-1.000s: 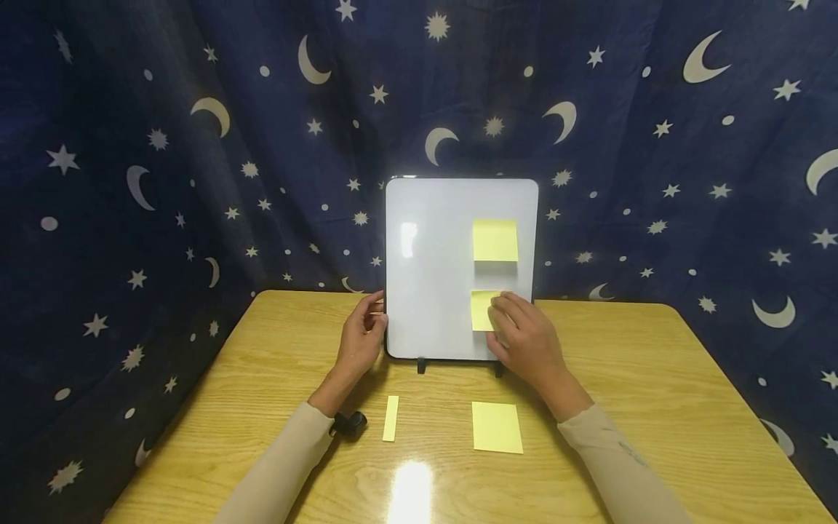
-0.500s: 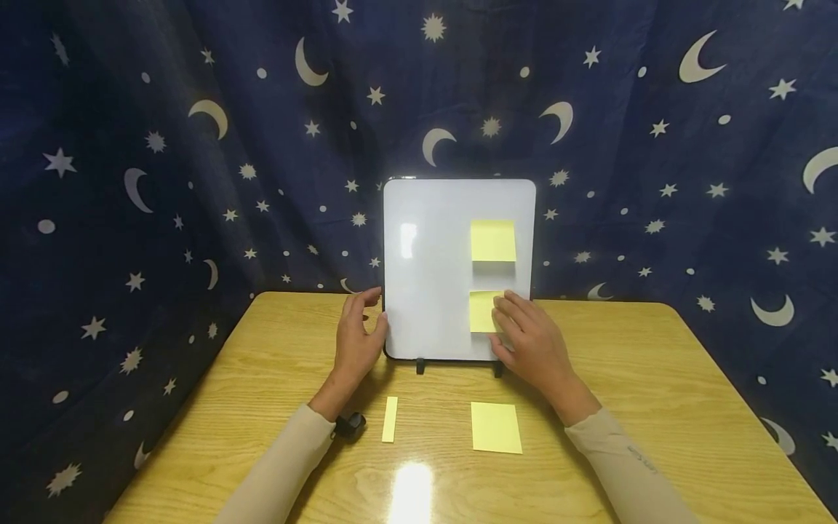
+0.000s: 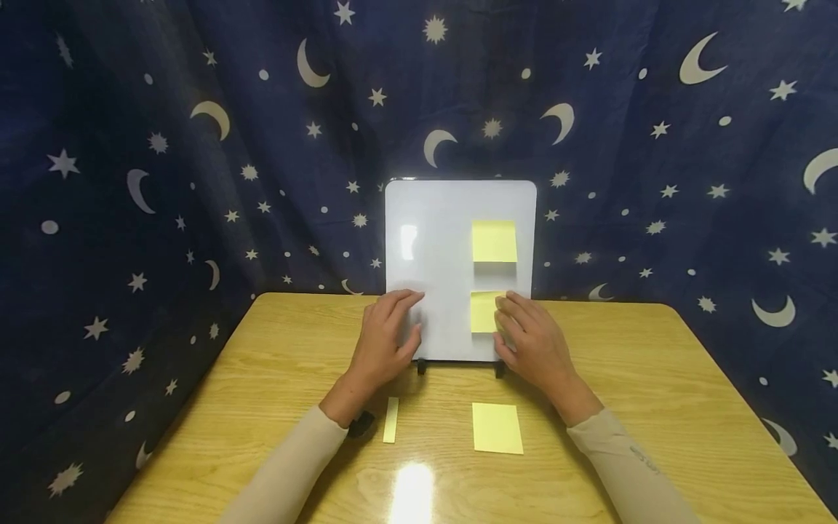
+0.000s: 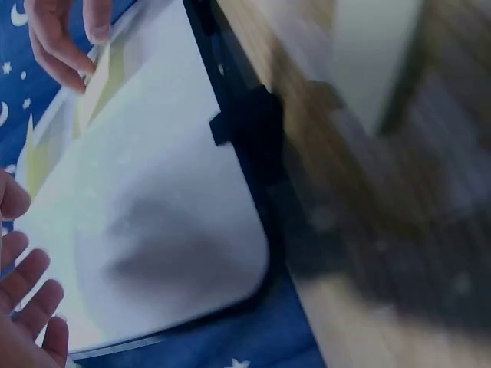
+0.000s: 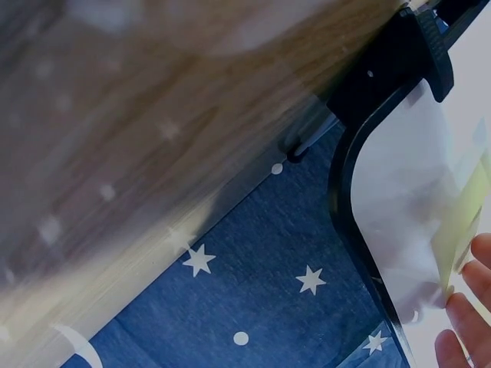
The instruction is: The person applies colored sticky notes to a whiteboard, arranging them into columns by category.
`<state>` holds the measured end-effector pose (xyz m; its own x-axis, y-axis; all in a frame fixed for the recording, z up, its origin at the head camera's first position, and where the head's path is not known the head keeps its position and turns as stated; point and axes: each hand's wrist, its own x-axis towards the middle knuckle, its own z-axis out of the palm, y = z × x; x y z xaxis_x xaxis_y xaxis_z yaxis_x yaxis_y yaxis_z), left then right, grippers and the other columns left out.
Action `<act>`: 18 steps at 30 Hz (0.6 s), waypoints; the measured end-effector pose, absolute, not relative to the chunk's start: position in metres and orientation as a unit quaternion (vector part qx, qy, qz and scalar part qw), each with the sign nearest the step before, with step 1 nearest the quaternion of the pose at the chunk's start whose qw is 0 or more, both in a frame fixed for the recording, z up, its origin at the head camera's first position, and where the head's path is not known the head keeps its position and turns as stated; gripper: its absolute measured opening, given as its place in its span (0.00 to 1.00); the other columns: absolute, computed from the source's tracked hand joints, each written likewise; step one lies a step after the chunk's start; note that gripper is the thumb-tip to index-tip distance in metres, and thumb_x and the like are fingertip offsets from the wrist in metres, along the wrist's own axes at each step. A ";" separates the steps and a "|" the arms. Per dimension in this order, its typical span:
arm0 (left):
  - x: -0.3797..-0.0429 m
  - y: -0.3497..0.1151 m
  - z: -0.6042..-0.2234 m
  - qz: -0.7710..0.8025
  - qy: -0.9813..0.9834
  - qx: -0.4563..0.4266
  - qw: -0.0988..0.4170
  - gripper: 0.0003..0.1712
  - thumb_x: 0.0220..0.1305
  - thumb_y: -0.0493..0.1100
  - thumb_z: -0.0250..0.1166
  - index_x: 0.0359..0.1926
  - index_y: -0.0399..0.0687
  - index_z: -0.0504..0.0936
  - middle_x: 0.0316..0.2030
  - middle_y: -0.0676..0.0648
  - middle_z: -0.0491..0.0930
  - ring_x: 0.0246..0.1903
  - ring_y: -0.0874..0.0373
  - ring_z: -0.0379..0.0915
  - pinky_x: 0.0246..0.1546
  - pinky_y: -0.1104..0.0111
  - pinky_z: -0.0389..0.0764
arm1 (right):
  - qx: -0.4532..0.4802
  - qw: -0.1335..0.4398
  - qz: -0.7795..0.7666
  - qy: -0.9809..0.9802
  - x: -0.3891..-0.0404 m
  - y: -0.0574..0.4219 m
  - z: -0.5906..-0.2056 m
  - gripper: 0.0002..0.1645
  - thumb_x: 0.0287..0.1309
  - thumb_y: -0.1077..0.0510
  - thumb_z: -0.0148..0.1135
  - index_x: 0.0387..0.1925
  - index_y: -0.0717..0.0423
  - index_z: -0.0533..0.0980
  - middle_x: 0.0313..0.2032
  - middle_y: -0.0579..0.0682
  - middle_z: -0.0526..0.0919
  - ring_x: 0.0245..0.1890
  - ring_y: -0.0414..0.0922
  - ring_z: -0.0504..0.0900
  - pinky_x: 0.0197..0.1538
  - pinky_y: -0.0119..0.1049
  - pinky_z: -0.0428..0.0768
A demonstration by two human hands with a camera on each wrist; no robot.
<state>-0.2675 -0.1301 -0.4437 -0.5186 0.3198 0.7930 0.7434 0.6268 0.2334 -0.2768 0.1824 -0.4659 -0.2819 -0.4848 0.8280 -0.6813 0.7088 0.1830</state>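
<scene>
A whiteboard (image 3: 445,247) stands upright on black feet, with an upper yellow sticky note (image 3: 494,241) and a lower sticky note (image 3: 483,313) on its right half. My right hand (image 3: 533,342) is at the lower note's right side, fingertips at its edge and thumb apart below, covering part of it. In the right wrist view those fingers (image 5: 466,307) touch the note's edge. My left hand (image 3: 386,338) is in front of the board's lower left, holding nothing, thumb and fingers spread apart. The left wrist view shows both notes lifting away from the board at their free ends.
On the wooden table (image 3: 294,349) in front of the board lie a square yellow sticky note (image 3: 497,428) and a narrow yellow strip (image 3: 390,420). A dark curtain (image 3: 262,145) with moons and stars hangs behind and at the left.
My left hand has left the board's left edge and moved right, in front of its face. The right hand's fingers have loosened slightly at the lower note, which stays in place.
</scene>
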 end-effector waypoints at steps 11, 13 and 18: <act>-0.266 -0.097 -0.430 -0.104 -0.855 -0.397 0.318 0.32 0.71 0.46 0.66 0.74 0.52 0.74 0.70 0.51 0.74 0.75 0.54 0.64 0.65 0.50 0.69 | 0.370 0.465 0.108 -0.797 -0.278 0.180 -0.467 0.14 0.57 0.58 0.65 0.39 0.67 0.85 0.55 0.64 0.86 0.61 0.64 0.82 0.64 0.60 0.79; -0.267 -0.091 -0.427 -0.064 -0.852 -0.411 0.319 0.32 0.72 0.47 0.65 0.75 0.53 0.74 0.72 0.51 0.73 0.77 0.54 0.61 0.67 0.51 0.68 | 0.371 0.466 0.108 -0.796 -0.278 0.180 -0.467 0.14 0.57 0.58 0.65 0.39 0.67 0.85 0.54 0.64 0.86 0.61 0.64 0.82 0.64 0.60 0.79; -0.273 -0.076 -0.418 0.013 -0.836 -0.441 0.325 0.31 0.75 0.51 0.61 0.76 0.56 0.72 0.76 0.51 0.70 0.79 0.53 0.57 0.69 0.52 0.67 | 0.367 0.468 0.107 -0.797 -0.278 0.182 -0.467 0.14 0.57 0.58 0.65 0.37 0.68 0.85 0.55 0.65 0.86 0.61 0.65 0.82 0.64 0.61 0.79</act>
<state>-0.2734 -0.0762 -0.4182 -0.3993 0.7468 0.5319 0.7302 0.6099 -0.3080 -0.2776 0.1815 -0.4668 -0.2934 -0.4845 0.8241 -0.6847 0.7081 0.1726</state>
